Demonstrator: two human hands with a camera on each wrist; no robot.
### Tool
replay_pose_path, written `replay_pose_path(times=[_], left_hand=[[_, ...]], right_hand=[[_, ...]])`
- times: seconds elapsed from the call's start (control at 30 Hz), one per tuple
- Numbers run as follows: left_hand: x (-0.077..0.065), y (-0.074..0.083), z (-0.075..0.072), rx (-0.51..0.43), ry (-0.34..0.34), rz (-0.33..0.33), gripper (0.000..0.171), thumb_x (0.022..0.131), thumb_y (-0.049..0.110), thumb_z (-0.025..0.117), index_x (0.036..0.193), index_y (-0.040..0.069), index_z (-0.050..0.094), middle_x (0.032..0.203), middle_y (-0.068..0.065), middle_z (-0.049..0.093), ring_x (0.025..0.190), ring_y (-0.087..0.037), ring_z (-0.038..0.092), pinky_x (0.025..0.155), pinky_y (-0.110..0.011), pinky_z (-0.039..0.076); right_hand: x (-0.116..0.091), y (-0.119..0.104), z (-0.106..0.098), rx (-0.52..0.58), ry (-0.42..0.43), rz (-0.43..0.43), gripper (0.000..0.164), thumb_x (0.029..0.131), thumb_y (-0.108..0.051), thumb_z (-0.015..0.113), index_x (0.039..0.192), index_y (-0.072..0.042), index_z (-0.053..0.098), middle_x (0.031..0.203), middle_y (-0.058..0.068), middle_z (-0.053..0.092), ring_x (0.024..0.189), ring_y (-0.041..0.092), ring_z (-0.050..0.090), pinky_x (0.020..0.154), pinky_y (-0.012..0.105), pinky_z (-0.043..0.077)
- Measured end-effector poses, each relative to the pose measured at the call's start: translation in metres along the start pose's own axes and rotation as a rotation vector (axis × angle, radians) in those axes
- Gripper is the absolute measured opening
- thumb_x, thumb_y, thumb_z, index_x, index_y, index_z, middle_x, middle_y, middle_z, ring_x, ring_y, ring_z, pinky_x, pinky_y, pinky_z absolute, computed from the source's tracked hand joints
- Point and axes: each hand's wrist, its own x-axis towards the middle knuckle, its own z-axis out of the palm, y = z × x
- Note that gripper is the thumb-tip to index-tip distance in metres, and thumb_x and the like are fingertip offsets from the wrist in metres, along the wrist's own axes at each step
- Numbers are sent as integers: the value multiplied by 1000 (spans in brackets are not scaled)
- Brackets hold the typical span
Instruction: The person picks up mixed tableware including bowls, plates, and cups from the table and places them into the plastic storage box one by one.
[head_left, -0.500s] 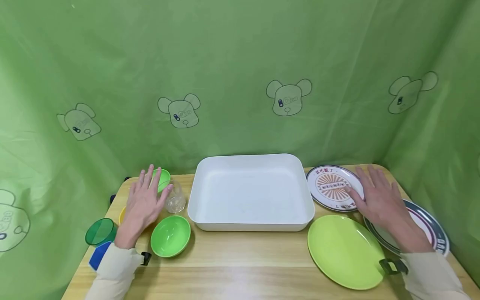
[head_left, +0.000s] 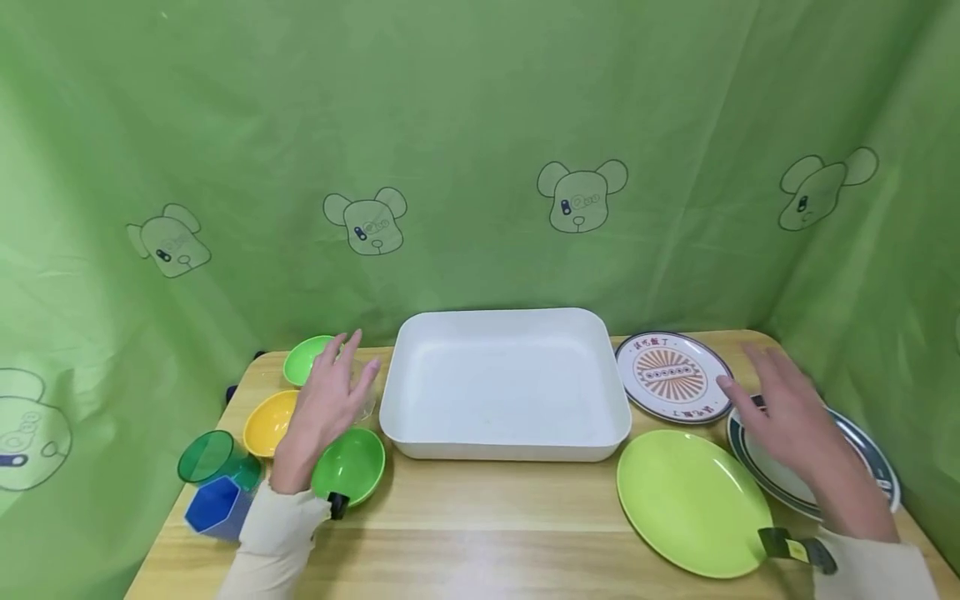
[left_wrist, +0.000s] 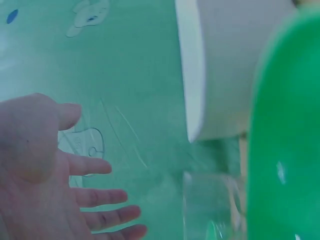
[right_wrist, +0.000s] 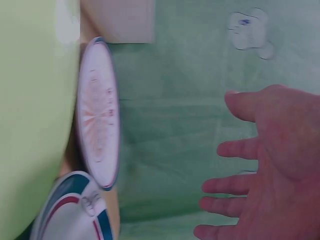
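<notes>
My left hand [head_left: 326, 408] hovers over the dishes at the table's left, fingers extended and holding nothing. Partly behind it is a clear glass [left_wrist: 207, 205]. Around it stand a green bowl [head_left: 351, 467], a smaller light green bowl [head_left: 302, 360], a yellow bowl [head_left: 266, 425], a green see-through cup [head_left: 206, 458] and a blue hexagonal cup [head_left: 217, 507]. On the other side my right hand [head_left: 787, 421], its fingers spread and holding nothing, is above a dark-rimmed plate [head_left: 862, 446]. Nearby lie a white patterned plate [head_left: 671, 379] and a yellow-green plate [head_left: 690, 504].
A white rectangular tray [head_left: 506, 452] sits at the middle of the wooden table [head_left: 480, 533], between the two groups of dishes. Behind and beside the table hangs a green curtain [head_left: 465, 125] with printed bear heads.
The left hand has shifted right and turned, uncovering the yellow bowl and blue cup while covering more of the glass. My right hand has moved slightly right, away from the patterned plate.
</notes>
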Motion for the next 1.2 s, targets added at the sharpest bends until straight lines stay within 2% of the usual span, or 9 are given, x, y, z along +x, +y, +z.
replay_pose_path(times=[0.13, 0.3, 0.43, 0.6, 0.77, 0.97, 1.2], left_hand=[[5, 12, 3, -62, -2, -6, 74, 108, 54, 35, 160, 2, 29, 162, -26, 28, 145, -47, 31, 116, -66, 30], [8, 25, 10, -138, -37, -11, 70, 109, 49, 38, 160, 3, 31, 161, -24, 30, 146, -45, 31, 119, -63, 28], [12, 30, 14, -178, -12, -11, 64, 110, 43, 39, 159, 2, 32, 160, -25, 33, 146, -44, 32, 120, -60, 28], [12, 28, 24, -216, -17, -22, 61, 111, 37, 39, 157, -2, 35, 159, -27, 35, 147, -44, 31, 121, -60, 26], [8, 26, 33, -224, -20, -10, 57, 109, 28, 46, 155, -4, 36, 157, -28, 38, 146, -44, 33, 121, -58, 28], [8, 27, 37, -208, -13, 24, 55, 105, 18, 54, 152, -7, 40, 153, -29, 42, 143, -43, 37, 121, -56, 30], [3, 25, 42, -235, -29, 2, 54, 103, 13, 56, 152, -7, 41, 151, -29, 44, 141, -43, 39, 119, -57, 32]], right_hand=[[-6, -1, -8, 37, 29, 7, 71, 109, -31, 48, 160, 5, 16, 157, 44, 15, 142, 65, 13, 113, 79, 8], [-16, 4, -14, 90, 71, 9, 69, 108, -25, 50, 159, 8, 17, 154, 45, 19, 142, 65, 15, 116, 75, 8], [-20, 9, -21, 124, 101, 43, 69, 108, -24, 49, 159, 8, 16, 155, 44, 19, 142, 65, 15, 116, 76, 7], [-26, 20, -26, 132, 111, 86, 69, 107, -24, 48, 161, 3, 15, 158, 41, 18, 144, 63, 11, 115, 77, 6], [-33, 36, -26, 120, 99, 108, 70, 107, -24, 47, 161, 5, 13, 157, 43, 16, 144, 64, 9, 115, 77, 4], [-37, 53, -26, 99, 100, 163, 75, 106, -28, 50, 160, 6, 12, 156, 44, 16, 141, 66, 12, 112, 79, 9], [-45, 70, -24, 75, 96, 226, 77, 106, -29, 50, 160, 6, 7, 156, 45, 13, 138, 69, 13, 108, 82, 11]])
